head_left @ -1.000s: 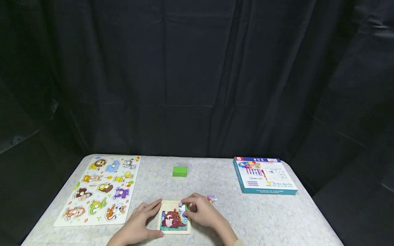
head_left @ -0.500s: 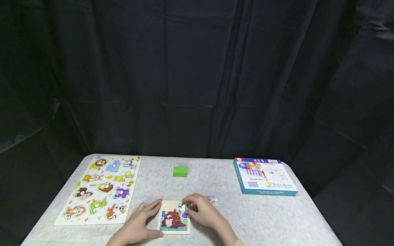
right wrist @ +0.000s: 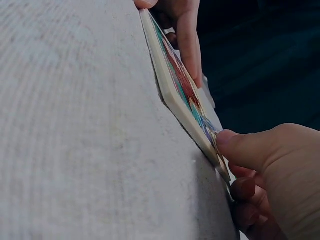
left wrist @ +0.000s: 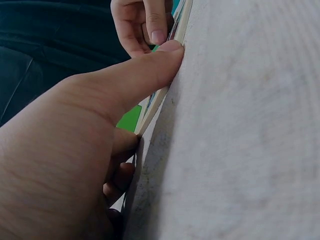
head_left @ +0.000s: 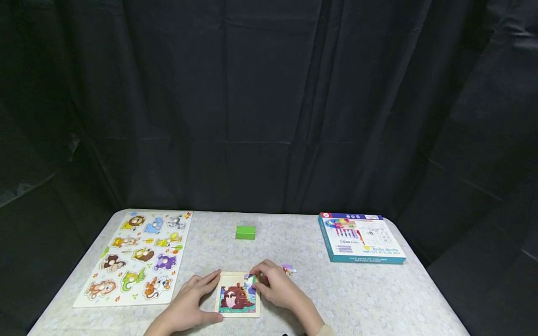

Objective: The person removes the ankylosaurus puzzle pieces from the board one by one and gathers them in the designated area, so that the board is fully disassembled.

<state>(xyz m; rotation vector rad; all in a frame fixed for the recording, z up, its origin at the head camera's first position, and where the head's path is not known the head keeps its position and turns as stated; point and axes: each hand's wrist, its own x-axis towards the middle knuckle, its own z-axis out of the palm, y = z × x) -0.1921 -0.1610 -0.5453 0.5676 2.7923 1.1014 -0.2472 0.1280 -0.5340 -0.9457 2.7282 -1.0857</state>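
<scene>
A small wooden puzzle tray [head_left: 237, 315] lies near the front of the table, with a brown animal picture [head_left: 236, 298] in its lower part. Bare wood shows at its upper left. My left hand [head_left: 190, 302] spans the tray's left side and holds it, thumb at the near corner and index finger at the far one. At the upper right corner, my right hand [head_left: 277, 288] pinches a white and purple puzzle piece [head_left: 249, 281] with thumb and index finger. In the right wrist view, the right thumb [right wrist: 245, 145] touches the picture side near the tray edge.
Right of the tray, just past the right hand, lies loose purple puzzle material [head_left: 288, 269]. A green block [head_left: 245, 232] sits farther back. An animal peg board [head_left: 80, 302] lies at the left, a flat teal-edged box [head_left: 367, 259] at the back right. Black curtain surrounds the table.
My right thumb and index finger shift slightly at the tray's upper right corner, where the piece now lies more in line with the picture. The left hand stays in place.
</scene>
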